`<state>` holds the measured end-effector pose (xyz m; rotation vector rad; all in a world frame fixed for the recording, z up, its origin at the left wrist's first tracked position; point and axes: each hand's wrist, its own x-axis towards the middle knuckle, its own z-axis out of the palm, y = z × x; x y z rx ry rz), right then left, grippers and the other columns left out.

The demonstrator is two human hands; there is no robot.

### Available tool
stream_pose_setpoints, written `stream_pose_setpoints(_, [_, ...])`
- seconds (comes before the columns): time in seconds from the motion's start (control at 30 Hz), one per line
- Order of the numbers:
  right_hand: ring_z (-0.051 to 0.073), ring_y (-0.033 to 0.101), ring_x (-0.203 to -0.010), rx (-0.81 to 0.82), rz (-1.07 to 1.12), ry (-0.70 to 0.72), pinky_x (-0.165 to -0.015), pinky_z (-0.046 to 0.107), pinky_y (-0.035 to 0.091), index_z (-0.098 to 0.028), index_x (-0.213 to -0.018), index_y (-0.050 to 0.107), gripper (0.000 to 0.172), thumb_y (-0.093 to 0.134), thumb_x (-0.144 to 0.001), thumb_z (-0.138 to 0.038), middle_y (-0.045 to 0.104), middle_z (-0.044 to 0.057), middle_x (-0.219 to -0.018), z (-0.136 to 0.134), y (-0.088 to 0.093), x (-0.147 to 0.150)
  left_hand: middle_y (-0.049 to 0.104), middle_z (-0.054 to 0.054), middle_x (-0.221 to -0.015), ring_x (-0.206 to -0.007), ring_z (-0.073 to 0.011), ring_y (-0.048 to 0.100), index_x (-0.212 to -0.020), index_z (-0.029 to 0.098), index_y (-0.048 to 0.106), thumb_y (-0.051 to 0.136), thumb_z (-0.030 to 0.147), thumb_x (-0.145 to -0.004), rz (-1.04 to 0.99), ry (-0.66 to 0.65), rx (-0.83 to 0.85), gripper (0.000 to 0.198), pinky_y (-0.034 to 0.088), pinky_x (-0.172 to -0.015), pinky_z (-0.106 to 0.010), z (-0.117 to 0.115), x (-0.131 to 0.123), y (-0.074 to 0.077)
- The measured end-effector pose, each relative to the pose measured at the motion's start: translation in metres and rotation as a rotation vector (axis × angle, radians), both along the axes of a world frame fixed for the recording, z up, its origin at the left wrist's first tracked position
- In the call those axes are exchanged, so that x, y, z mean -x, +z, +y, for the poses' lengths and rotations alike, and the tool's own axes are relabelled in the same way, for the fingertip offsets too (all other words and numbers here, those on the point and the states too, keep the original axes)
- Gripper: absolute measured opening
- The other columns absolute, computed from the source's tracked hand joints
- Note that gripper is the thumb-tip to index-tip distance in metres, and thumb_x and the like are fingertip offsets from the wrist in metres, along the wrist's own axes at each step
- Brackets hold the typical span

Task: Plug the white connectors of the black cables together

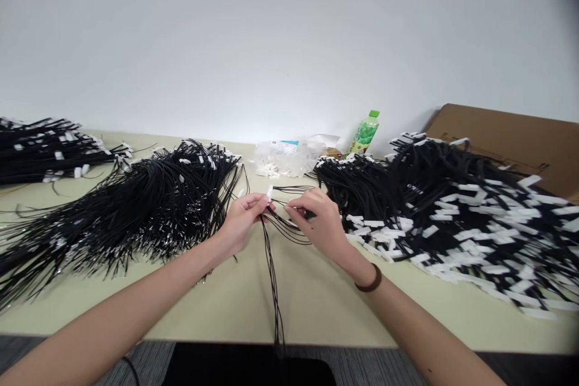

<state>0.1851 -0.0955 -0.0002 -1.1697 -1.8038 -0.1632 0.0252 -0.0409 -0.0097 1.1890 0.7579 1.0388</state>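
Note:
Between thumb and fingers, my left hand grips a white connector with several thin black wires attached. Some of these wires run right, and others hang down past the table's front edge. My right hand is closed in a pinch just right of the connector, with thumb and forefinger on one of the black wires. Its curled fingers hide part of the wires. Both hands are above the middle of the table.
A heap of black wires lies on the left, another at far left. Black cables with white connectors cover the right. Behind are a clear bag of white pieces, a green-capped bottle and a cardboard box.

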Motion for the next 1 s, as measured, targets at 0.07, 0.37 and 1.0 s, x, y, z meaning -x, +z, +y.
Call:
stream_pose_setpoints(0.07, [0.011, 0.044, -0.066, -0.073, -0.062, -0.021, -0.064, 0.025, 0.036, -0.018, -0.074, 0.063, 0.015, 0.053, -0.083, -0.024, 0.056, 0.001, -0.062, -0.001, -0.002, 0.003, 0.062, -0.003, -0.068, -0.062, -0.0115, 0.053, -0.068, 0.014, 0.064, 0.072, 0.041, -0.062, -0.001, -0.043, 0.007, 0.029, 0.039, -0.057, -0.023, -0.001, -0.001, -0.001])
stream_pose_setpoints(0.37, [0.01, 0.046, -0.065, -0.212, -0.127, -0.025, -0.062, 0.023, 0.037, -0.018, -0.072, 0.06, 0.014, 0.051, -0.083, -0.018, 0.056, 0.002, -0.064, -0.002, -0.006, 0.004, 0.062, -0.004, -0.067, -0.061, -0.0112, 0.052, -0.067, 0.014, 0.065, 0.071, 0.04, -0.063, 0.008, -0.133, 0.009, 0.027, 0.038, -0.054, -0.022, -0.007, -0.001, -0.001])
stream_pose_setpoints(1.0, [0.014, 0.045, -0.101, -0.341, -0.511, -0.003, -0.09, 0.033, 0.033, -0.019, -0.083, 0.059, 0.005, 0.055, -0.081, -0.015, 0.06, -0.001, -0.099, -0.001, -0.016, 0.015, 0.061, 0.0, -0.067, -0.061, -0.0083, 0.052, -0.071, 0.013, 0.064, 0.075, 0.031, -0.06, -0.155, -0.047, 0.189, 0.023, 0.041, -0.059, -0.02, -0.003, -0.001, 0.001])
